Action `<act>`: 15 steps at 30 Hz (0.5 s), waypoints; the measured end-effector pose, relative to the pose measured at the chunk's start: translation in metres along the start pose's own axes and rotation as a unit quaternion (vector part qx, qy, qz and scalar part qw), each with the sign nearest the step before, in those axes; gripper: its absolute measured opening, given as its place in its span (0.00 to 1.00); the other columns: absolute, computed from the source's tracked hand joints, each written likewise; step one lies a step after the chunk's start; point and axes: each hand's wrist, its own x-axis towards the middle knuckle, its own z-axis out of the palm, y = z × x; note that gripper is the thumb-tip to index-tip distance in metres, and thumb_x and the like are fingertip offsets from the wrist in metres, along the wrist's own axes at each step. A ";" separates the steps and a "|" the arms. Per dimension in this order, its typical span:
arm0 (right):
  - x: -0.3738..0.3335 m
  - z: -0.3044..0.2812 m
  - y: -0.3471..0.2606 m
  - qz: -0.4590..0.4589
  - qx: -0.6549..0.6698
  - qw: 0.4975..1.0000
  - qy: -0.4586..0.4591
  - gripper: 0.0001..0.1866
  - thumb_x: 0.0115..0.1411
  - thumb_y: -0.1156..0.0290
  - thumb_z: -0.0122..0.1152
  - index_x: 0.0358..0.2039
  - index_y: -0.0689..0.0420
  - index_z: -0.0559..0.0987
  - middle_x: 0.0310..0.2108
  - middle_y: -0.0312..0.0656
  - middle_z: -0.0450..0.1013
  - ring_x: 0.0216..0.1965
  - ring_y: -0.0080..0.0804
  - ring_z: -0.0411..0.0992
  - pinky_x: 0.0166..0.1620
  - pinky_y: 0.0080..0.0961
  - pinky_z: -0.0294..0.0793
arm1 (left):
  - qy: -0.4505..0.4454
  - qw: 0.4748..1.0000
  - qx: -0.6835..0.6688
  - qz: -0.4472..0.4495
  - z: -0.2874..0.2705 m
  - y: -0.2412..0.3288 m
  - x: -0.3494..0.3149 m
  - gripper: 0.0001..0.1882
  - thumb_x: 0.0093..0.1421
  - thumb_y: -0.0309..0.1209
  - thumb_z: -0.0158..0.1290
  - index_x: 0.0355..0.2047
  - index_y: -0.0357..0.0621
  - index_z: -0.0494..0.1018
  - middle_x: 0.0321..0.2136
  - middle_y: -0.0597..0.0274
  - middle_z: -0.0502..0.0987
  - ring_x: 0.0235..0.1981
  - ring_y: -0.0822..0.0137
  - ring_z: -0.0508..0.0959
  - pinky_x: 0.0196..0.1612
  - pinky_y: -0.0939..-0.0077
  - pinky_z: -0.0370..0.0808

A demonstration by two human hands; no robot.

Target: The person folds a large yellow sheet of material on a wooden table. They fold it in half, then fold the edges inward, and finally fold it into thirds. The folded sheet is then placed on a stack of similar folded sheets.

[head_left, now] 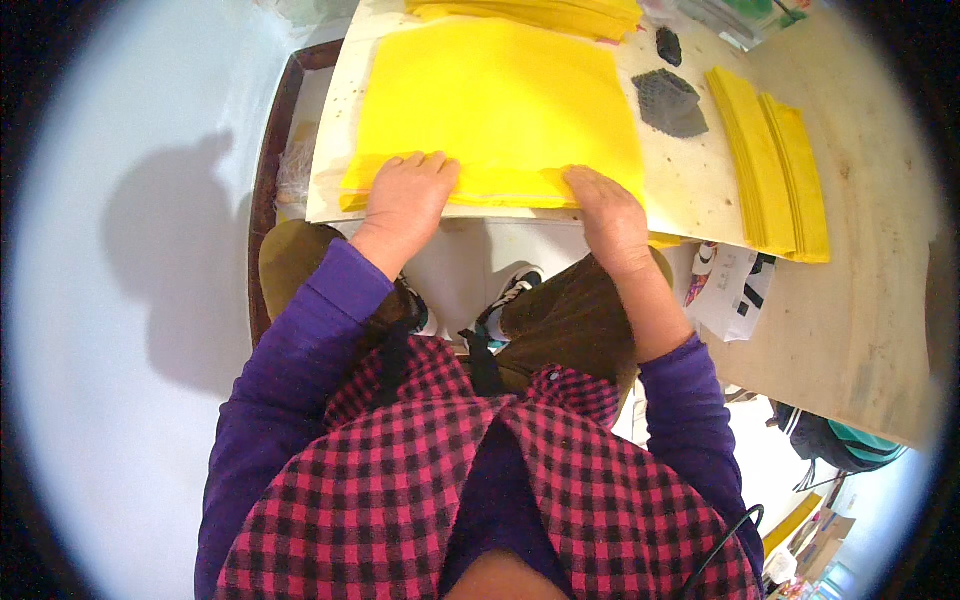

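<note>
A wide yellow cloth sheet (pixel 500 95) lies flat on the pale wooden table, with a folded band along its near edge. My left hand (pixel 410 195) is closed at the left part of that band, fingers curled over the cloth and thumb hidden. Toward the right end of the same edge, my right hand (pixel 608 212) is closed on the cloth too, its fingertips resting on the fold. Layered yellow edges show just below the band between the hands.
More folded yellow cloth (pixel 530 12) lies at the far edge. Right of the sheet are a grey mesh piece (pixel 670 103) and a small black object (pixel 669 46). Two yellow cloth stacks (pixel 765 165) lie farther right. A white bag (pixel 738 295) stands below the table edge.
</note>
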 end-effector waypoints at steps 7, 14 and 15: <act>0.011 -0.031 0.036 -0.056 -0.027 0.998 0.019 0.17 0.51 0.76 0.52 0.43 0.51 0.77 0.43 0.41 0.77 0.44 0.41 0.75 0.48 0.36 0.74 | -0.005 1.000 -0.007 -0.004 0.003 0.002 -0.001 0.20 0.53 0.25 0.48 0.47 0.45 0.72 0.48 0.56 0.76 0.48 0.56 0.76 0.49 0.62 0.71; -0.016 -0.024 0.022 0.000 -0.023 0.995 -0.096 0.25 0.52 0.77 0.58 0.53 0.52 0.73 0.55 0.44 0.70 0.58 0.39 0.66 0.59 0.32 0.66 | -0.009 0.999 -0.019 -0.028 0.004 0.007 -0.010 0.22 0.53 0.26 0.50 0.50 0.44 0.70 0.53 0.54 0.72 0.55 0.56 0.71 0.55 0.58 0.67; -0.021 -0.027 0.022 -0.005 0.001 0.997 -0.082 0.23 0.53 0.76 0.58 0.53 0.53 0.74 0.55 0.44 0.70 0.58 0.40 0.66 0.60 0.33 0.65 | 0.016 0.999 -0.035 -0.017 0.003 0.007 -0.013 0.22 0.54 0.28 0.51 0.51 0.44 0.70 0.53 0.53 0.72 0.56 0.55 0.69 0.56 0.57 0.66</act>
